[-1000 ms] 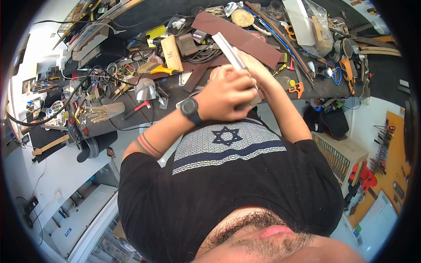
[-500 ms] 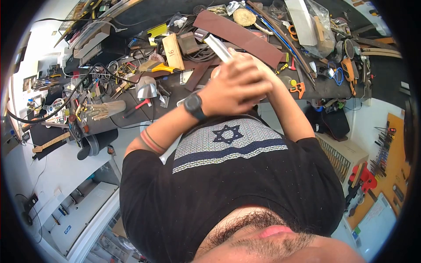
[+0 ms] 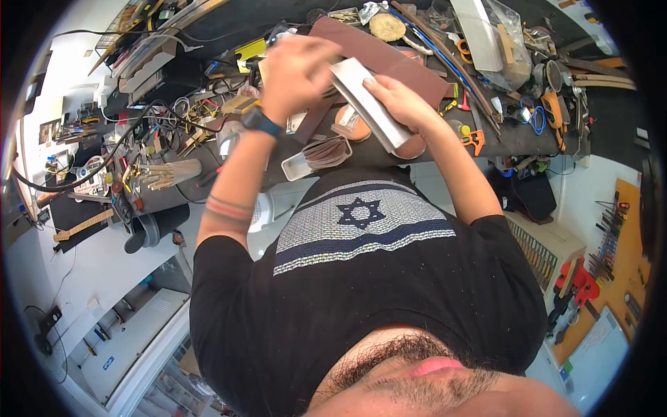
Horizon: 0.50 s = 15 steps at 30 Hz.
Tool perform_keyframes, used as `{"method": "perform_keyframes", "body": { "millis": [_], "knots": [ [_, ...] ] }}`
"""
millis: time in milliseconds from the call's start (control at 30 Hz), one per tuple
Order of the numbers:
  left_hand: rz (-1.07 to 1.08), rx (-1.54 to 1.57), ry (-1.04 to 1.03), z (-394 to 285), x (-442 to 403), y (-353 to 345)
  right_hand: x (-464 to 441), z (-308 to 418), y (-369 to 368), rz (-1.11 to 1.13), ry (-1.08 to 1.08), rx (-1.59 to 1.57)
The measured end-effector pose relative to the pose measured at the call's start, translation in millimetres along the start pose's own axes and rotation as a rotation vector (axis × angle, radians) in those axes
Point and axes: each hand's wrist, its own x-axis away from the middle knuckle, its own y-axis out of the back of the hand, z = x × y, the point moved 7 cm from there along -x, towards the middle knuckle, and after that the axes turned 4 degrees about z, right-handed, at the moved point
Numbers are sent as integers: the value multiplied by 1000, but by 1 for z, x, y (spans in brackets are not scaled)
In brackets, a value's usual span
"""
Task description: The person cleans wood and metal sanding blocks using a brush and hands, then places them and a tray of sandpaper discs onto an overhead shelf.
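Note:
My right hand (image 3: 403, 104) grips a long silvery metal piece (image 3: 372, 104) with a raised edge, held at a slant over the front of the bench, thumb on its upper face. My left hand (image 3: 299, 73), with a watch on its wrist, is up and to the left of the metal piece, apart from its lower end. Motion smears its fingers, and whether they hold anything is unclear. Below it, a clear tray (image 3: 299, 168) with thin brownish sheets sits at the bench edge. A round tan disc (image 3: 361, 130) is partly hidden behind the metal piece.
A reddish-brown board (image 3: 410, 69) lies across the bench (image 3: 514, 142) behind my right hand. Orange clamp (image 3: 474, 141), blue cord (image 3: 536, 119) and long rods are at the right. Cables, tools and a holder of wooden sticks (image 3: 184, 169) crowd the left.
My left hand has left the metal piece and moved up and left. The metal piece now shows its broad face, and the clear tray and round disc have come into view.

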Motion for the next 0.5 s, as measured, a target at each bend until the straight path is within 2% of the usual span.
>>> {"method": "perform_keyframes", "body": {
  "millis": [33,100,133,167,233,300,433,500],
  "knots": [
    [-52,-114,136,43,5,11,-2,-5,-1,-100,200,58],
    [-191,-55,273,103,22,32,20,4,-14,63,104,-384],
    [-240,117,366,120,33,37,24,10,-20,342,179,-725],
    [-284,160,470,118,44,41,30,13,-22,299,188,-851],
    [-311,422,594,138,71,19,34,20,-20,358,256,-903],
    [-284,662,673,135,91,-4,29,5,-20,291,148,-995],
    [-312,939,838,120,114,-27,-6,-70,-21,278,24,-1084],
    [-321,936,826,114,114,-22,-1,-56,-31,343,79,-1207]
  ]
}}
